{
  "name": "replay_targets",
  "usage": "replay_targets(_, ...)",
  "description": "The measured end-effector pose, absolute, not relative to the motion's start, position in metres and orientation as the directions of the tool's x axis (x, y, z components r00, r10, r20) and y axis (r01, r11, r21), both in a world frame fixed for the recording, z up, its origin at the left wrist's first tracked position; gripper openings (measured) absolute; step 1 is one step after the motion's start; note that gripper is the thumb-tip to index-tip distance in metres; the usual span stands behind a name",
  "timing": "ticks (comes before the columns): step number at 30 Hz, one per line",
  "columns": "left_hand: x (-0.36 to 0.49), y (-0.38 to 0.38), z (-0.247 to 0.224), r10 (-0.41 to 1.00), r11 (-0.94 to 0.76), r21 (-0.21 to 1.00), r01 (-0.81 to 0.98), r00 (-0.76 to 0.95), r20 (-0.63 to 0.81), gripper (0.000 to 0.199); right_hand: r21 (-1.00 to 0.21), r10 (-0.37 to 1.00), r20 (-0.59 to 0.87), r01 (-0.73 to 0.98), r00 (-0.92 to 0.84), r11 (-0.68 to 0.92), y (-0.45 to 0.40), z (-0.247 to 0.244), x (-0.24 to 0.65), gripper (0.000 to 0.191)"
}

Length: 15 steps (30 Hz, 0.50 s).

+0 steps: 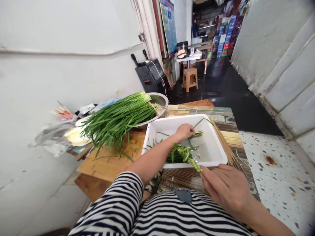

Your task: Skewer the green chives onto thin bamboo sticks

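Observation:
A white plastic tray stands before me with cut green chives inside. My left hand reaches into it, fingers curled closed at the end of a few chive stems. Near the tray's front right corner, my right hand pinches the pale end of a folded chive bundle, which rests over the tray's front rim. Whether a stick runs through that bundle, I cannot tell. Thin bamboo skewers lie along the tray's right side.
A big heap of long chives spills from a metal bowl over a wooden board on the left. Plastic bags are against the wall. Beyond the patterned table are a black speaker and an orange stool.

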<state>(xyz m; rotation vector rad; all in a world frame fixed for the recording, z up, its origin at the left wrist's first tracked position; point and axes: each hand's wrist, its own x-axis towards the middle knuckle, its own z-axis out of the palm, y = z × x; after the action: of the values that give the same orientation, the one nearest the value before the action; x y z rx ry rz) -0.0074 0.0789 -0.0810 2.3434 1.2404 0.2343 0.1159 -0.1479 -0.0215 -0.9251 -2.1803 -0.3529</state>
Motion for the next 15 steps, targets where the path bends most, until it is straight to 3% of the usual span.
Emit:
replay_targets(6,-0.013,0.081,-0.070,0.892,-0.409,0.518,0.751,0.449,0.054,0.022,-0.035,0.522,0.719,0.726,-0.459,0.687,-0.148,-0.020,0.115,0.020)
replay_targets(11,-0.020,0.084,-0.060,0.854,-0.465,0.531,0.708,0.516,0.060,0.027,-0.136,0.597,0.762,0.839,-0.251,0.527,-0.143,-0.020,0.126,0.013)
replay_targets(15,-0.023,0.083,-0.060,0.829,-0.546,0.354,0.760,0.551,0.097,0.028,-0.108,0.629,0.753,0.907,-0.193,0.407,-0.142,-0.020,0.138,0.012)
